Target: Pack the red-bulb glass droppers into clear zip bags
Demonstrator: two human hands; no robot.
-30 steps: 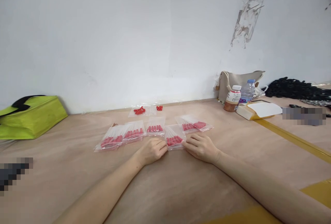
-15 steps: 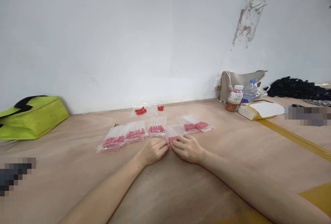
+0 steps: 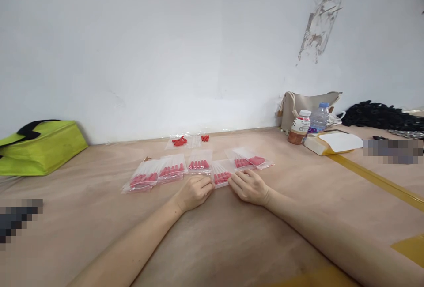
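A clear zip bag (image 3: 221, 178) holding several red-ended pieces lies flat on the brown-covered table between my hands. My left hand (image 3: 196, 192), fingers curled into a pinch, is at the bag's lower left corner. At its lower right edge, my right hand (image 3: 250, 188) is pinched closed too. Just beyond are similar bags: one in the middle (image 3: 199, 162), two overlapping at the right (image 3: 248, 160) and some at the left (image 3: 143, 176). My fingertips are partly hidden by the hands.
Loose red pieces (image 3: 179, 141) lie on a clear bag near the wall. A lime-green bag (image 3: 49, 145) stands at the left. Bottles (image 3: 300, 128), a beige bag (image 3: 308, 99), an open box (image 3: 321, 145) and a black heap (image 3: 377, 115) are at the right.
My right hand has slid right along the bag's edge, uncovering more of its red pieces. My left hand has stayed nearly still at the left corner.
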